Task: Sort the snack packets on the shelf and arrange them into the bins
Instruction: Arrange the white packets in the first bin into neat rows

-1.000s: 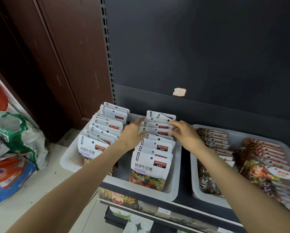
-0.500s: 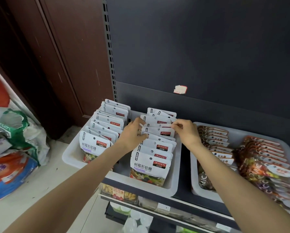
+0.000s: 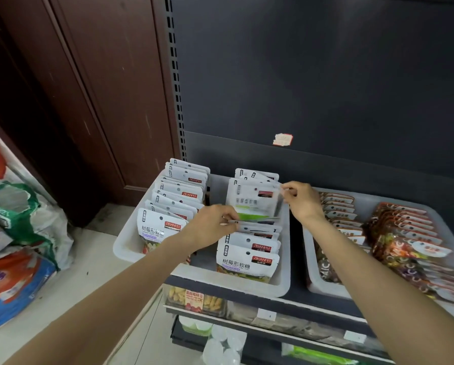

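Observation:
A white bin (image 3: pixel 247 285) on the dark shelf holds two rows of white snack packets, a left row (image 3: pixel 178 196) and a right row (image 3: pixel 249 248). One packet with a green band (image 3: pixel 252 201) stands lifted above the right row. My right hand (image 3: pixel 301 200) pinches its upper right corner. My left hand (image 3: pixel 212 225) pinches the left edge of the packets just below it, fingers curled. A second white bin (image 3: pixel 315 283) to the right holds brown and orange-red packets (image 3: pixel 402 233).
Dark shelf back panel (image 3: pixel 326 88) rises behind the bins, with a small sticker (image 3: pixel 282 139). A brown wooden door (image 3: pixel 102 101) stands left. Bags (image 3: pixel 17 259) lie on the floor at left. Lower shelves (image 3: pixel 247 312) hold more goods.
My right hand has pulled one packet up out of the right row, so its green-banded face now shows. My left hand slid slightly forward along the row's left edge.

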Motion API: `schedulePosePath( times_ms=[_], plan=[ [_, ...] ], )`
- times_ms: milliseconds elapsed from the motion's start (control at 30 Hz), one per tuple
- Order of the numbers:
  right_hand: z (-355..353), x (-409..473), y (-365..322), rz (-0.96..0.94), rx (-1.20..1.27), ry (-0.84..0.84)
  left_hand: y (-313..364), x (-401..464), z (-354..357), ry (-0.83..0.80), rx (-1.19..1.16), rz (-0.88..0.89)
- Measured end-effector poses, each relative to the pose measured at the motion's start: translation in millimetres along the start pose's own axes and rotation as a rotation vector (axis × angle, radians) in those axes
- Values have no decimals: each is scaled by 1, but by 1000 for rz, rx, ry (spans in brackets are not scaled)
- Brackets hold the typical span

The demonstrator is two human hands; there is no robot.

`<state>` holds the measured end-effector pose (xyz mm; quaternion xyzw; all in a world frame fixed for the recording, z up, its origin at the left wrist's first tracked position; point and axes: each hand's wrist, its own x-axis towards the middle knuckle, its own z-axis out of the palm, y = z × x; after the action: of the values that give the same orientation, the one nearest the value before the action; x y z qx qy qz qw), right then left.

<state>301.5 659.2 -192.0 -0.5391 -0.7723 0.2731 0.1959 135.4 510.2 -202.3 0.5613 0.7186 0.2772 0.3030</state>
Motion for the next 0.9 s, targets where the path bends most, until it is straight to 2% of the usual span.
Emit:
schedulePosePath(
  times_ms=[200, 367, 533, 700, 900],
  plan=[
    [7, -29, -1, -116, 19, -22, -10, -6, 1, 19, 13, 40],
    [11, -33, -8, -206, -100, -173, -11, -12, 3, -40, 0, 69],
    [20, -2, -33, -196, -238, -319, -7, -10, -5, -37, -17, 50],
    [35, 11, -37, -204, -364, -215, -11, -5, -6, -40, -102, -40],
    [45, -13, -29, -295, -435, -71, -13, 21, -6, 181, -86, -155]
  ],
)
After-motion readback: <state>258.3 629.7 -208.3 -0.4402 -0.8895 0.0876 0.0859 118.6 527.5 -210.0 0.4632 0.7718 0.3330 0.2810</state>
